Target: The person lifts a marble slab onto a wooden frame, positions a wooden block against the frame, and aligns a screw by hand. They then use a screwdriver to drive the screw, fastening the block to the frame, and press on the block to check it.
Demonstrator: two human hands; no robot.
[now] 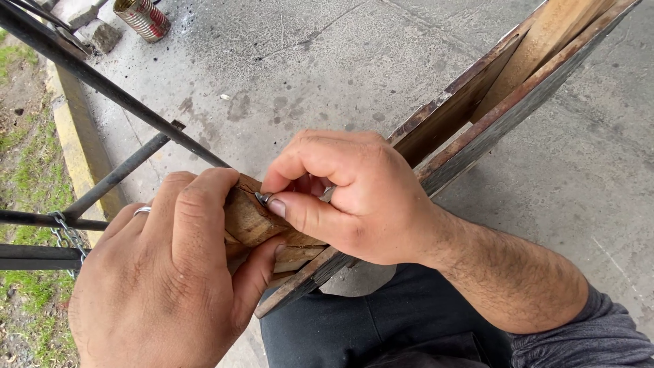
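Observation:
My left hand (160,279), with a ring on one finger, wraps around a short rounded piece of wood (248,218) at the near end of a long frame of wooden boards (477,116). My right hand (347,197) pinches a small metal screw (261,198) between thumb and forefinger, its head against the wood piece. A thin metal part shows between the right fingers. The frame runs from my lap up to the upper right.
A dark metal railing (116,95) with a chain (65,235) crosses the left side. A striped tin can (143,17) stands on the concrete at the top left. Grass lies beyond a yellow kerb (75,157). My dark trousers (381,327) are below.

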